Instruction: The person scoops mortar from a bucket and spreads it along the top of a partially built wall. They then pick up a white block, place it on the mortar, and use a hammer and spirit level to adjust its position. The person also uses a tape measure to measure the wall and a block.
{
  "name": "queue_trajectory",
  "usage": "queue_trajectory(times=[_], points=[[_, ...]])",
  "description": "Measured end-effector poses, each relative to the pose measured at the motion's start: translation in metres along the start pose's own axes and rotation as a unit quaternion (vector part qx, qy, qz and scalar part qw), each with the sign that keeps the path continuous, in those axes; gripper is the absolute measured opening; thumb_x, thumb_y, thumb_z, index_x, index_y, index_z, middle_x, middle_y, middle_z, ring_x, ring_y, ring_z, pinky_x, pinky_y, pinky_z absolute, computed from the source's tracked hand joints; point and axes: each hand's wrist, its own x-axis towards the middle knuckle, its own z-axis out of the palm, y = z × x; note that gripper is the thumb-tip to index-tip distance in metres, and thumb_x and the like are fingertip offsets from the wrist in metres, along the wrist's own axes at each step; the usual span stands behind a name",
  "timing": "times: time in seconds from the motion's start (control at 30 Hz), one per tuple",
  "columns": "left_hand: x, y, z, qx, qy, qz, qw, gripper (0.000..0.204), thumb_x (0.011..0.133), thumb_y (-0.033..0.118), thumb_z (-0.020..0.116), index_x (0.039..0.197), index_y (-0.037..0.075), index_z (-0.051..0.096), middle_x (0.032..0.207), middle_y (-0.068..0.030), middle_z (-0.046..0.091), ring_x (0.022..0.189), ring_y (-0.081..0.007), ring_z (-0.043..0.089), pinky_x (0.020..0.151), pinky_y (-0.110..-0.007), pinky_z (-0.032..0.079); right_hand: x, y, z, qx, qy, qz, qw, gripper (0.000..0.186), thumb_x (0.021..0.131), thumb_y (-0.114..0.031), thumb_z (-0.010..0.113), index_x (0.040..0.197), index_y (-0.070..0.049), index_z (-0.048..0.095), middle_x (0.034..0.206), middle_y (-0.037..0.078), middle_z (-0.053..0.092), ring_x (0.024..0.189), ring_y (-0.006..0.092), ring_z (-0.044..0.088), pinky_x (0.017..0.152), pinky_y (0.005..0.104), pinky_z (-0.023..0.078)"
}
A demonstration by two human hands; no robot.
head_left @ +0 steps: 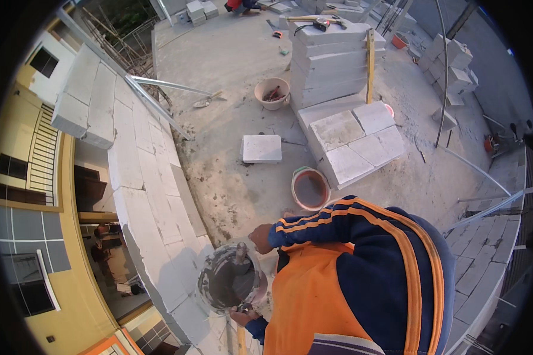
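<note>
A round bucket (206, 290) with a mortar-smeared rim stands beside the low block wall and holds wet grey mortar (228, 281). My right hand (260, 238), closed, is at the bucket's upper right edge. Next to it, a mortar-coated lump or tool end (240, 253) sticks up at the rim; what the fingers hold is hidden. On the bucket's lower edge, my left hand (241, 316) is closed around the rim. Just below that hand, a yellow strip (241, 340) is partly visible.
A low block wall (154, 201) runs along the left, above a drop to a yellow building. A reddish bucket of liquid (310, 189), a loose white block (262, 148), a pale bucket of tools (272, 93) and stacked blocks (331, 71) stand ahead. Metal braces (166, 112) slant across.
</note>
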Motion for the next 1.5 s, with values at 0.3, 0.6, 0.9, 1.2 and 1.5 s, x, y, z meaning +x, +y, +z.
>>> queue_trajectory(times=[0.3, 0.6, 0.9, 1.2, 1.5], points=[[0.065, 0.080, 0.177, 0.251, -0.179, 0.274, 0.911, 0.051, 0.064, -0.001, 0.080, 0.104, 0.000, 0.048, 0.099, -0.0120, 0.052, 0.093, -0.0236, 0.056, 0.082, -0.037, 0.048, -0.067, 0.186, -0.071, 0.106, 0.073, 0.246, 0.961, 0.031, 0.080, -0.023, 0.061, 0.099, -0.002, 0.073, 0.103, 0.020, 0.070, 0.099, 0.0356, 0.067, 0.087, 0.0433, 0.054], [0.176, 0.125, 0.377, 0.152, -0.324, 0.167, 0.919, 0.050, 0.083, 0.030, 0.061, 0.126, 0.008, 0.049, 0.129, -0.0081, 0.048, 0.117, -0.0317, 0.050, 0.098, -0.048, 0.046, -0.117, 0.252, -0.043, 0.260, 0.140, 0.398, 0.869, 0.043, 0.084, -0.034, 0.062, 0.118, -0.007, 0.066, 0.111, 0.022, 0.067, 0.106, 0.0389, 0.064, 0.094, 0.0453, 0.050], [0.275, 0.119, 0.628, -0.041, -0.202, -0.260, 0.943, 0.056, 0.090, 0.036, 0.054, 0.139, 0.013, 0.037, 0.137, -0.0152, 0.038, 0.121, -0.0383, 0.045, 0.102, -0.054, 0.044, -0.088, 0.287, -0.005, 0.326, 0.142, 0.532, 0.768, 0.044, 0.081, -0.029, 0.062, 0.119, -0.007, 0.066, 0.108, 0.019, 0.069, 0.099, 0.0336, 0.068, 0.089, 0.0417, 0.053], [0.331, 0.081, 0.842, -0.034, -0.200, -0.259, 0.944, 0.036, 0.084, 0.026, 0.057, 0.115, 0.010, 0.051, 0.116, -0.0089, 0.050, 0.110, -0.0262, 0.050, 0.098, -0.043, 0.043, -0.033, 0.292, -0.061, 0.583, 0.186, 0.539, 0.579, 0.043, 0.094, -0.020, 0.056, 0.132, 0.000, 0.052, 0.090, 0.014, 0.070, 0.066, 0.0179, 0.069, 0.055, 0.0312, 0.056], [0.400, 0.037, 0.949, -0.097, -0.297, -0.264, 0.912, 0.049, 0.093, 0.027, 0.057, 0.135, 0.008, 0.038, 0.135, -0.0109, 0.040, 0.127, -0.0315, 0.042, 0.106, -0.049, 0.040, 0.001, 0.283, -0.063, 0.593, 0.151, 0.577, 0.541, 0.042, 0.093, -0.019, 0.057, 0.130, 0.001, 0.055, 0.097, 0.013, 0.072, 0.067, 0.0177, 0.070, 0.064, 0.0307, 0.056]])
